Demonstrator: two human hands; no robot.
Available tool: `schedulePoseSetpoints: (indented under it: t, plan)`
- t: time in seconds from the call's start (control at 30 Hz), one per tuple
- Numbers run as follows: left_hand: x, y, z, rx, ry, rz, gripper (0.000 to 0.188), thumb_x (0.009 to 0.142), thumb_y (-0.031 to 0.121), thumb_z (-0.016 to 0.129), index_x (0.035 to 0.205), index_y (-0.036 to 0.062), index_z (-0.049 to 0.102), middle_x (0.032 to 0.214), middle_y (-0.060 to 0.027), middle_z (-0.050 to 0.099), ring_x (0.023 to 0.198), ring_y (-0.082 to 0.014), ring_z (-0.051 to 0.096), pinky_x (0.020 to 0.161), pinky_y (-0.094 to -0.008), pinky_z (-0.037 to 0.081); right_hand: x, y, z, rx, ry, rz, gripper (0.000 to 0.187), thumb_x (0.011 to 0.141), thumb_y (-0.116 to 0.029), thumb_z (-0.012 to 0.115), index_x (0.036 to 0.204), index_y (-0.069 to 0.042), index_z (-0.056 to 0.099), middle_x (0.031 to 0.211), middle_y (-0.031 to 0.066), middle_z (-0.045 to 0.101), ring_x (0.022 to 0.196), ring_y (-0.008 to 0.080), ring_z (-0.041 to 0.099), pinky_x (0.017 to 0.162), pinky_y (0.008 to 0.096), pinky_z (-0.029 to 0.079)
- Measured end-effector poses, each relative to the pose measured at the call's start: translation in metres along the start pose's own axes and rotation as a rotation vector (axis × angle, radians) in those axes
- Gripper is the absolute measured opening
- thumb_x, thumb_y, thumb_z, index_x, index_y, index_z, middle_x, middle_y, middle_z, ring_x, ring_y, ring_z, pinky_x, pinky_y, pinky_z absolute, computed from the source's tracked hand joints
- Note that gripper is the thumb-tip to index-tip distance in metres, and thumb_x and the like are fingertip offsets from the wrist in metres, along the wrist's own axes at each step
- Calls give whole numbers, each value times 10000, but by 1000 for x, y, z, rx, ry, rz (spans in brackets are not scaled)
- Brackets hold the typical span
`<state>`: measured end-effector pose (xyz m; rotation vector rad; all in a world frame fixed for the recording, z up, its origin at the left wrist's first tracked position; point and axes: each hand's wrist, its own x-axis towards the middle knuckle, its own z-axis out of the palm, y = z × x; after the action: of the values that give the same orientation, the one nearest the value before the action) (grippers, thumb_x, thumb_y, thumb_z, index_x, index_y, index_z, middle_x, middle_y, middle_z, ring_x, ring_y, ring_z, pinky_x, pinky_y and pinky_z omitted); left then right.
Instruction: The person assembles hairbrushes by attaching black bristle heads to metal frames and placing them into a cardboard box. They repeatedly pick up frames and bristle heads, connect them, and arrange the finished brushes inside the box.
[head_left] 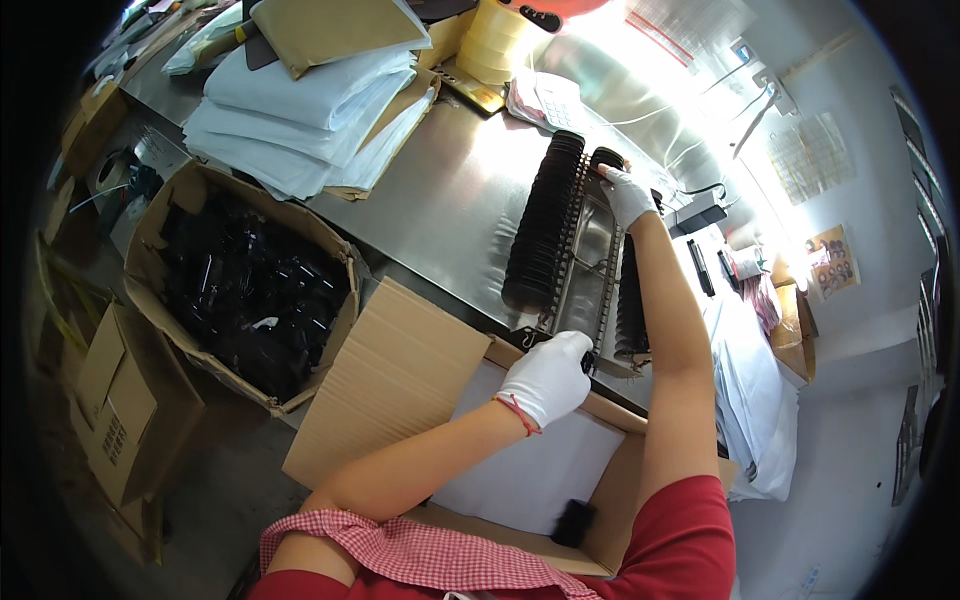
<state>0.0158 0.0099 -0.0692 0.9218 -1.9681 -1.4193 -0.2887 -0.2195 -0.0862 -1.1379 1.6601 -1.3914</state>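
Observation:
A metal rack [594,255] with toothed rails lies lengthwise on the steel worktop. Along its left side runs a long, dense row of black discs [545,225]; another black row [630,300] on the right is partly covered by my right forearm. My left hand [550,378], in a white glove, is closed at the rack's near end, by a small black piece [588,362] at its fingertips. At the far end, my gloved right hand [628,195] has its fingers closed at a few black discs [606,158]; its grip is partly hidden.
An open cardboard box [400,375] with a white lining and one black piece [573,523] is right before me. To the left, another carton [165,315] holds glossy black parts. White folded sheets [290,120], yellow tape rolls [495,40] and a calculator [558,100] are farther back.

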Motion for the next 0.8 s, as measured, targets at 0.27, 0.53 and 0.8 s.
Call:
schedulePoseSetpoints:
  t: [0.27,0.53,0.8]
  plan:
    - [4,-8,-3,61,25,-63,247,817,77,625,1059,59,670,1040,-206,666,964,-399,661,853,-447,543,-23,-14,82,-357,180,-381,372,902,-53,703,1268,-17,651,945,107,731,820,176,670,775,305,547]
    - [7,-3,-4,52,104,-94,280,823,58,567,1088,14,648,1171,-209,642,1043,-410,642,920,-455,525,-22,-25,46,-1475,233,-615,341,932,-101,505,1201,-160,706,900,180,726,810,361,700,787,452,553]
    - [9,-11,-13,-650,96,-196,309,820,13,636,1125,59,656,968,-23,659,813,-95,620,716,-250,537,-140,-110,62,-645,282,-548,275,914,-96,632,1171,-27,702,979,150,726,881,268,679,856,323,514]
